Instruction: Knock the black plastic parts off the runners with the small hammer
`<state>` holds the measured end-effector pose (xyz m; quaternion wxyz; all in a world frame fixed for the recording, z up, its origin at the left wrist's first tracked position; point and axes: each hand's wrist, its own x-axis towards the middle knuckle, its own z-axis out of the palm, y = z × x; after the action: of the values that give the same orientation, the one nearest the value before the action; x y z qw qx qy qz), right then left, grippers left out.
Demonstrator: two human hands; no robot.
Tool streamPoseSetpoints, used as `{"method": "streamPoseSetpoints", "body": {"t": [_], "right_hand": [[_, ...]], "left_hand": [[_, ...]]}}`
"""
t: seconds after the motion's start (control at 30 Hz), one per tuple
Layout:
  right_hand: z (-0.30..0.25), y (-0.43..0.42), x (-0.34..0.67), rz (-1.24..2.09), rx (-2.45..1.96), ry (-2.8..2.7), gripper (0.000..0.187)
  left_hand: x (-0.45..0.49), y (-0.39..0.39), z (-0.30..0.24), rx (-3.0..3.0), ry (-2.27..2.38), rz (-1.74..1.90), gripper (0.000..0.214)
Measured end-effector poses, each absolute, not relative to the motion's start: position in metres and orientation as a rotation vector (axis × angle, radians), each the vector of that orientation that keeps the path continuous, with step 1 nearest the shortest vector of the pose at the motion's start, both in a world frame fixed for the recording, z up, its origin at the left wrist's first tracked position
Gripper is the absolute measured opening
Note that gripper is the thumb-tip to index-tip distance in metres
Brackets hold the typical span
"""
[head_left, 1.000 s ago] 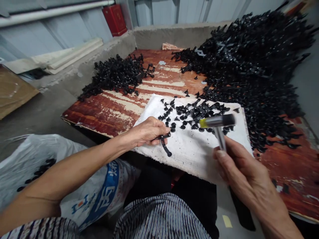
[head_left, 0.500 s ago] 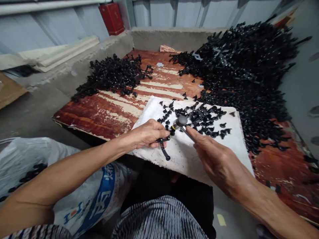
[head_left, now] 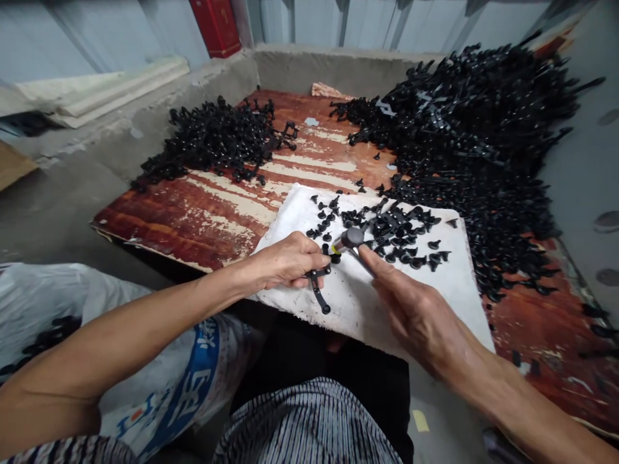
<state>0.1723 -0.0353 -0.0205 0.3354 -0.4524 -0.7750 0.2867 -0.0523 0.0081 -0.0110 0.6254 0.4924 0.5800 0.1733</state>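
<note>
Here, the left hand [head_left: 285, 263] pinches a black plastic runner [head_left: 317, 290] in curled fingers [head_left: 309, 253]; just beyond them, the right hand [head_left: 420, 316] grips a small hammer [head_left: 351, 238].

Left hand [head_left: 285, 261] hides part of black moulded runner [head_left: 318, 291]; right hand [head_left: 420, 316] covers mallet handle [head_left: 363, 262]; woven sack [head_left: 184, 380] cut off.
</note>
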Motion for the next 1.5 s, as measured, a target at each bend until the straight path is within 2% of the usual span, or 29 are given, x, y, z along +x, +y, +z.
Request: {"method": "streamPoseSetpoints", "body": {"t": [0.13,0.23,0.63,0.7,0.77,0.83,0.9,1.0,1.13,1.3,1.5], "right_hand": [[-0.015,-0.034,0.170,0.793,-1.275,-1.963,0.033],[-0.012,-0.032,0.170,1.026,-1.348,-1.739,0.022],[-0.018,-0.016,0.149,1.658,-1.287,-1.439,0.030],[-0.017,-0.017,0.147,1.668,-1.282,-1.407,0.032],[-0.016,-0.019,0.147,1.676,-1.291,-1.309,0.034],[-0.014,-0.019,0.147,1.666,-1.301,-1.165,0.035],[-0.012,-0.018,0.145,1.628,-1.292,-1.052,0.036],[-0.009,-0.018,0.140,1.582,-1.272,-1.027,0.035],[-0.009,-0.024,0.139,1.594,-1.318,-1.151,0.034],[-0.017,-0.032,0.163,1.411,-1.454,-1.252,0.037],[-0.027,-0.035,0.180,1.477,-1.441,-1.152,0.037]], "left_hand": [[-0.056,0.008,-0.010,1.161,1.281,0.384,0.033],[-0.055,0.007,-0.006,1.168,1.240,0.362,0.032],[-0.042,-0.003,0.002,1.747,0.878,0.118,0.029],[-0.044,-0.005,0.000,1.720,0.929,0.192,0.024],[-0.047,-0.007,-0.003,1.578,1.078,0.420,0.014],[-0.050,-0.011,-0.005,1.308,1.207,0.674,0.029],[-0.050,-0.016,-0.007,1.002,1.195,0.772,0.043],[-0.044,-0.022,-0.008,0.735,1.080,0.757,0.042],[-0.037,-0.018,-0.006,0.706,1.139,0.756,0.020],[-0.044,0.002,-0.002,0.696,1.360,0.807,0.025],[-0.043,0.015,-0.002,0.690,1.428,0.761,0.027]]}}
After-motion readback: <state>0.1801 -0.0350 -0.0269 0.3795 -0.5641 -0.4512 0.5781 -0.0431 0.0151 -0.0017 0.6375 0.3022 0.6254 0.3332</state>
